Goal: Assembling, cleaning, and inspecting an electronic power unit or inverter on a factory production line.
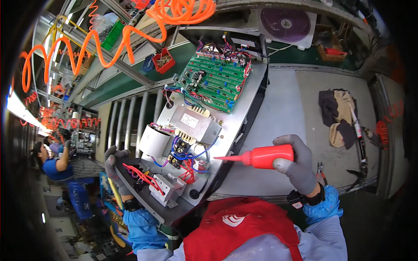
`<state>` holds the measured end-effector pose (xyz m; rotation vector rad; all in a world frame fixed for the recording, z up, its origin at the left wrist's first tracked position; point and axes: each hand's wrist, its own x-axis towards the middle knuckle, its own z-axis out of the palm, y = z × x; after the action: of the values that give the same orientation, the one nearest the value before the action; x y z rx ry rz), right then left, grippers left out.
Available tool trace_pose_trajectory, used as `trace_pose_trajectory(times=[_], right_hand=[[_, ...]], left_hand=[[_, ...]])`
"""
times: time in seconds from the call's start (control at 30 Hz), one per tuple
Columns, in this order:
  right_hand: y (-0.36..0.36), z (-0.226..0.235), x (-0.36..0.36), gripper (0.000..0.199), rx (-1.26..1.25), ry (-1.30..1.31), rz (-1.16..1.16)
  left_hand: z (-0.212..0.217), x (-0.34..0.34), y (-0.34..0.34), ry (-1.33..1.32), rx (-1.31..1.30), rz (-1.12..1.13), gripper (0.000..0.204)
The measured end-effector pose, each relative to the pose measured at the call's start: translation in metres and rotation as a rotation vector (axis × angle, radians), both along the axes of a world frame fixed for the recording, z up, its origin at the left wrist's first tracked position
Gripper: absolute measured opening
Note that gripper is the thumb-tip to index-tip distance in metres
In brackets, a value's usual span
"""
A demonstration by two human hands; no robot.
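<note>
My right hand (300, 163), in a grey glove, is wrapped round a red squeeze bottle (270, 157). The bottle lies level, its thin nozzle pointing left over the edge of an open metal chassis (235, 130). My left hand (115, 167), also gloved, grips the chassis's dark end panel (167, 213) at its left corner. Inside the chassis are a green circuit board (215, 80), a transformer (191, 122), a white cylinder (154, 141) and a pale boxy part (167, 190) with red wires. Blue and red wiring lies near the nozzle tip.
Orange coiled hoses (124, 41) hang at the upper left. A red parts bin (164, 61) stands beyond metal rollers (128, 122). On the right lie cloth gloves (339, 113), a long tool (359, 139) and pliers (321, 172). Another person (58, 167) is at far left.
</note>
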<state>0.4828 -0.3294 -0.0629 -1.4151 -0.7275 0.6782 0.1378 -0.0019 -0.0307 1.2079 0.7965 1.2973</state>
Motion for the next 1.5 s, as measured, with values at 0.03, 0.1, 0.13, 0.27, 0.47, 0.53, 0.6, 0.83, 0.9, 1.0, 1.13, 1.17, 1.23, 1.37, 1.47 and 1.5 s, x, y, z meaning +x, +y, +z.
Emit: trace_pose_trajectory(times=[0.03,0.1,0.13,0.27,0.47,0.53,0.6,0.83,0.9,1.0,1.13,1.17,1.23,1.37,1.47,1.5], right_hand=[[0.003,-0.007,0.003,0.044,0.005,-0.053,0.059],[0.008,-0.018,0.006,0.045,0.083,0.015,0.097],[0.010,-0.021,0.010,0.044,0.084,-0.026,0.122],[0.015,-0.027,0.028,0.043,0.128,-0.009,0.131],[0.013,-0.028,0.056,0.047,0.137,0.074,-0.056],[0.020,-0.028,0.062,0.046,0.150,0.026,-0.065],[0.034,-0.026,0.070,0.046,0.170,-0.012,-0.097],[0.088,-0.017,0.098,0.043,0.280,-0.436,-0.088],[0.097,-0.015,0.102,0.042,0.275,-0.498,-0.040],[0.107,-0.014,0.105,0.041,0.294,-0.501,-0.008],[0.115,-0.018,0.109,0.041,0.263,-0.544,0.004],[0.117,-0.019,0.111,0.041,0.278,-0.541,0.005],[0.120,-0.020,0.114,0.041,0.288,-0.532,0.007],[0.122,-0.019,0.126,0.038,0.315,-0.499,0.062],[0.121,-0.018,0.133,0.038,0.324,-0.510,0.074],[0.122,-0.018,0.134,0.038,0.327,-0.516,0.071]], left_hand=[[0.001,0.001,-0.002,-0.029,-0.037,-0.055,0.043],[0.004,0.005,-0.004,-0.045,-0.048,-0.044,0.041],[0.005,0.006,-0.006,-0.022,-0.045,-0.023,0.040],[0.006,0.009,-0.008,0.014,-0.031,0.034,0.044],[0.001,0.001,-0.004,-0.019,-0.053,0.014,0.045],[0.000,0.001,-0.004,-0.059,-0.075,-0.026,0.046],[0.001,0.004,-0.005,-0.054,-0.059,-0.003,0.045],[0.004,0.018,-0.013,-0.045,-0.077,0.014,0.046],[0.004,0.021,-0.013,-0.010,-0.059,0.112,0.046],[0.005,0.025,-0.014,0.016,-0.037,0.056,0.047],[0.006,0.033,-0.022,0.010,-0.073,0.153,0.048],[0.006,0.036,-0.023,0.008,-0.058,0.132,0.048],[0.008,0.044,-0.025,0.012,-0.047,0.111,0.048],[0.010,0.060,-0.034,0.040,0.019,0.147,0.045],[0.010,0.070,-0.038,0.080,0.029,0.249,0.044],[0.010,0.072,-0.038,0.078,0.029,0.246,0.044]])
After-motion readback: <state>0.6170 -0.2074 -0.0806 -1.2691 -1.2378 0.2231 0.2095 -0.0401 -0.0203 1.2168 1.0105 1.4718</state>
